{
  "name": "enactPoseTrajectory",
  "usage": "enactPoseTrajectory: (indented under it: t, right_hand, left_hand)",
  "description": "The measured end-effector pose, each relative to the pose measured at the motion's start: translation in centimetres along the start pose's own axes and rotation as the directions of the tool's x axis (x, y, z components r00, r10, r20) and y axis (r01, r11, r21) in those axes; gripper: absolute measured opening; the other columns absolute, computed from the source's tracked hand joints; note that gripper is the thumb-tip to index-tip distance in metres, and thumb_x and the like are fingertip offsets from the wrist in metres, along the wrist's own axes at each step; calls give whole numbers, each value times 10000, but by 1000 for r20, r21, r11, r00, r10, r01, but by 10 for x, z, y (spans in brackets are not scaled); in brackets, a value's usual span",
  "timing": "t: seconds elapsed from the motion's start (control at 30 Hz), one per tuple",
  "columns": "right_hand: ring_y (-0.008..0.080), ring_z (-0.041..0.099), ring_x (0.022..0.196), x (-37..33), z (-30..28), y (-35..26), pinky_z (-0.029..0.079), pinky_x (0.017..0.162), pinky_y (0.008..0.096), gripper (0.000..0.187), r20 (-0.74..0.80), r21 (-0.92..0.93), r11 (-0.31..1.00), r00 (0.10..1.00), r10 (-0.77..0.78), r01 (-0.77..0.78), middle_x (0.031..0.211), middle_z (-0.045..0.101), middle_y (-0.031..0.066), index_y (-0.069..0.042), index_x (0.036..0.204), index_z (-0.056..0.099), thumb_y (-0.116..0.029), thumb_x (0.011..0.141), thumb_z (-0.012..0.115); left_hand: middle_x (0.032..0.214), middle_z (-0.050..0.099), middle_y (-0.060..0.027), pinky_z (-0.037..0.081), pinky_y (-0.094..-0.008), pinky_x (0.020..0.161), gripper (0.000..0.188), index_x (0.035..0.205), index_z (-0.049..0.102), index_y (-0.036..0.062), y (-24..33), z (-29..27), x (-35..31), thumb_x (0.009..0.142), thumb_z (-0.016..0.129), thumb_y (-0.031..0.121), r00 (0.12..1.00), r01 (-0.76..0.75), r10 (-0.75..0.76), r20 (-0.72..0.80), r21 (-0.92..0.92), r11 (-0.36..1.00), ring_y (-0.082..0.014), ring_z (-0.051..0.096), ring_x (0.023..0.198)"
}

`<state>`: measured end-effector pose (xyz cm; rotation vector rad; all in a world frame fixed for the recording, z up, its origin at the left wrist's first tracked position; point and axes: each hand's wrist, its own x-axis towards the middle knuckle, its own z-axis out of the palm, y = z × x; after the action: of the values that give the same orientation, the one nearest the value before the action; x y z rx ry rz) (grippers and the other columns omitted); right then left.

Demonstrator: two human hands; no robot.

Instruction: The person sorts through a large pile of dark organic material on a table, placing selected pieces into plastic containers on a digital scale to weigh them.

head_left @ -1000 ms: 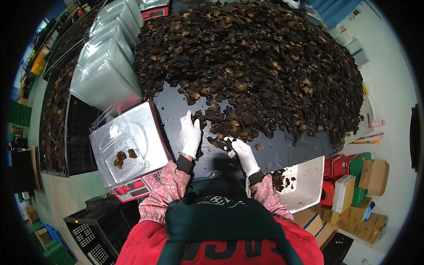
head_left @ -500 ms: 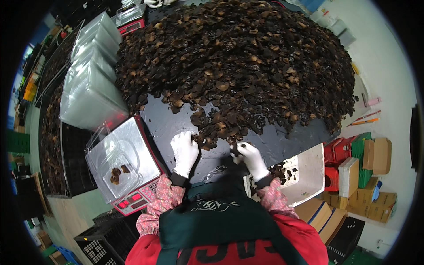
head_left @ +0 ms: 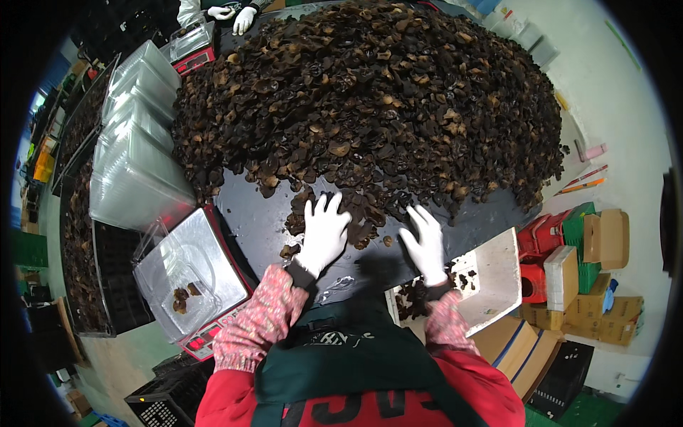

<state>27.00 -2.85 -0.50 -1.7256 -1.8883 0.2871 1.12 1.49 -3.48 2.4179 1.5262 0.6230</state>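
Observation:
A big heap of dark brown wood ear mushrooms (head_left: 384,107) covers most of the black table (head_left: 249,206). At its near edge my left hand (head_left: 326,231), in a white glove, lies spread over a small cluster of mushrooms (head_left: 366,213). My right hand (head_left: 425,245), gloved the same way, is to the right of that cluster with fingers stretched out and apart, holding nothing visible. Left of my left forearm a red scale with a metal plate (head_left: 228,263) carries a clear plastic tray (head_left: 203,309) with a few mushroom pieces (head_left: 181,297) in it.
Stacked clear plastic trays (head_left: 139,167) stand behind the scale. A white bin (head_left: 491,292) with dark scraps sits by my right forearm. Cardboard boxes (head_left: 612,313) and red crates (head_left: 537,238) are on the right. Across the table are a co-worker's gloved hands (head_left: 244,20) and another scale (head_left: 191,50).
Both hands have opened and moved forward; my left hand has gone right, onto the mushrooms. The dark piece in my right hand has been let go. More of the co-worker shows.

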Motion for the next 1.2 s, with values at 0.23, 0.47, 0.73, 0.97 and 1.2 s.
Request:
enactPoseTrajectory:
  t: [0.23, 0.47, 0.73, 0.97, 1.2]
  right_hand:
    - [397, 417, 1381, -1, 80, -57, 321, 1119, 583, 448, 71, -150, 942, 954, -291, 299, 1407, 553, 137, -181, 1229, 707, -384, 829, 730]
    - [296, 557, 1171, -18, 59, -43, 420, 971, 463, 143, 73, 68, 922, 920, -385, 380, 1152, 672, 20, -156, 911, 759, -236, 794, 770]
    - [235, 605, 983, 57, 93, -64, 413, 929, 405, 360, 112, -84, 865, 868, -484, 494, 971, 673, 3, -156, 1181, 722, -255, 836, 741]
    - [228, 639, 922, 74, 93, -40, 439, 868, 362, 166, 58, 303, 948, 992, -115, 93, 954, 724, 32, -115, 1022, 761, -212, 903, 697]
    - [106, 617, 824, 67, 68, -43, 475, 699, 252, 205, 208, 747, 610, 965, 161, -263, 954, 700, 29, -50, 1146, 713, -136, 978, 631]
  left_hand:
    - [1295, 583, -186, 439, -470, 1001, 257, 1049, 650, 34, -9, -31, -87, 798, 646, 91, 999, 44, -44, -28, 2, 999, -379, 550, 1144]
    - [1058, 618, -133, 389, -498, 1039, 179, 969, 644, 65, -14, -28, -113, 823, 708, 146, 957, 215, -219, -189, -41, 976, -341, 559, 1096]
    - [1553, 389, -198, 239, -574, 1184, 647, 1427, 555, 193, -12, -26, -85, 829, 753, 340, 967, 251, -254, 24, 94, 963, -442, 336, 1425]
    - [1499, 456, -208, 324, -506, 1151, 559, 1338, 590, 59, -17, -40, -102, 831, 748, 233, 919, 340, -358, -166, -131, 931, -418, 406, 1387]
    - [1526, 404, -230, 368, -520, 1120, 590, 1427, 494, 44, 2, -48, -137, 862, 654, 101, 884, 451, -452, -119, -35, 892, -459, 424, 1356]
